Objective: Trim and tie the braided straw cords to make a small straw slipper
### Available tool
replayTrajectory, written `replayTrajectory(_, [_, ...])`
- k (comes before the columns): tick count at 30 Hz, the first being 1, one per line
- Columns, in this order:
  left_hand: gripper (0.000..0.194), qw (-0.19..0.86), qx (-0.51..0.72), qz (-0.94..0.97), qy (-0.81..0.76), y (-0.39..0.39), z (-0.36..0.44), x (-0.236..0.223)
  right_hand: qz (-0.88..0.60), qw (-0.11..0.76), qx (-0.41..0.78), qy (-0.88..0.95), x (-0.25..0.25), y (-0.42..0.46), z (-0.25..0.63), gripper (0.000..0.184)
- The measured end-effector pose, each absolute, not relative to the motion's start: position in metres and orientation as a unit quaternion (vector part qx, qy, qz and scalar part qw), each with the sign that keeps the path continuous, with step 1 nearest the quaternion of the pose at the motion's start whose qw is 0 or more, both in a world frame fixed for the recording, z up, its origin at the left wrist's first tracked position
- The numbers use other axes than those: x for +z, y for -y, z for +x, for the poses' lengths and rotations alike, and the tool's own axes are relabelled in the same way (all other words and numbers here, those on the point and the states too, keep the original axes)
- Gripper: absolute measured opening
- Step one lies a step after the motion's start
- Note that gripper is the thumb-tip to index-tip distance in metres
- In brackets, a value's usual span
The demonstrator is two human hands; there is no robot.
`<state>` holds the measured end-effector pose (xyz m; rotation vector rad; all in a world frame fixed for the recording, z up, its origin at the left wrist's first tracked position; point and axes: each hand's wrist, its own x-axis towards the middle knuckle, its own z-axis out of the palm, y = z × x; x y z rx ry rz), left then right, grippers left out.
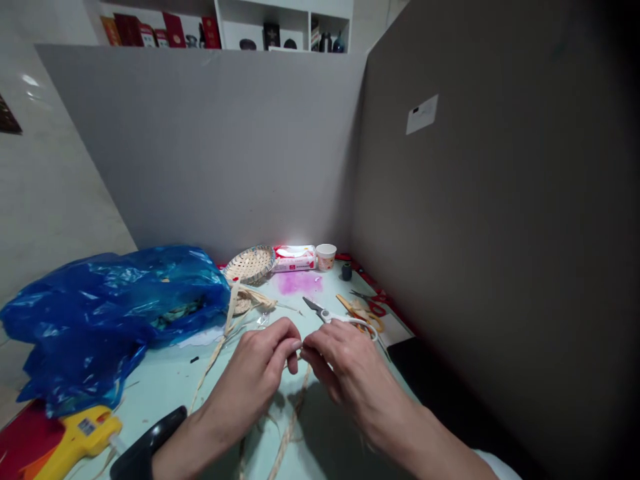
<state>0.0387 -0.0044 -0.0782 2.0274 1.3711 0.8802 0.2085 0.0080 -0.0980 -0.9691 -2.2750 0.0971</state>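
My left hand (267,357) and my right hand (343,357) meet at the fingertips over the middle of the table, thumb and fingers pinched together on both. A pale braided raffia cord (287,440) runs from beneath the fingertips down toward the near edge; its upper end is hidden in the pinch. Just beyond my right hand lie white-handled scissors (325,315), blades pointing away to the left. Loose raffia strands (220,347) trail along the table left of my left hand, up to a small bundle (255,298).
A blue plastic bag (125,293) spreads over the left side, with a yellow glue gun (83,437) nearer. Behind stand a woven basket (250,265), a tissue pack (295,259), a paper cup (325,257) and a dark spool (347,271). Red scissors (377,307) and orange scissors (374,322) lie right, beside grey partitions (475,233).
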Motion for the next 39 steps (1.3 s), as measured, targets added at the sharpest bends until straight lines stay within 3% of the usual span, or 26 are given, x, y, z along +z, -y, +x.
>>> replayTrajectory(3, [0.024, 0.288, 0.317, 0.753, -0.499, 0.0, 0.036, -0.077, -0.409, 0.314, 0.181, 0.837, -0.094, -0.009, 0.211, 0.017])
replayTrajectory(7, [0.025, 0.302, 0.288, 0.764, -0.492, -0.005, 0.031, -0.075, -0.449, 0.317, 0.26, 0.794, -0.097, -0.011, 0.213, 0.016])
replayTrajectory(25, [0.03, 0.397, 0.283, 0.709, -0.509, -0.01, 0.03, -0.089, -0.386, 0.383, 0.346, 0.764, -0.106, -0.027, 0.222, 0.014])
replayTrajectory(30, [0.026, 0.494, 0.314, 0.638, -0.5, -0.01, 0.031, -0.09, -0.347, 0.394, 0.25, 0.814, -0.108, -0.021, 0.22, 0.011])
replayTrajectory(39, [0.031, 0.547, 0.318, 0.597, -0.493, -0.005, 0.033, -0.089, -0.263, 0.364, 0.036, 0.893, -0.106, -0.015, 0.22, 0.018])
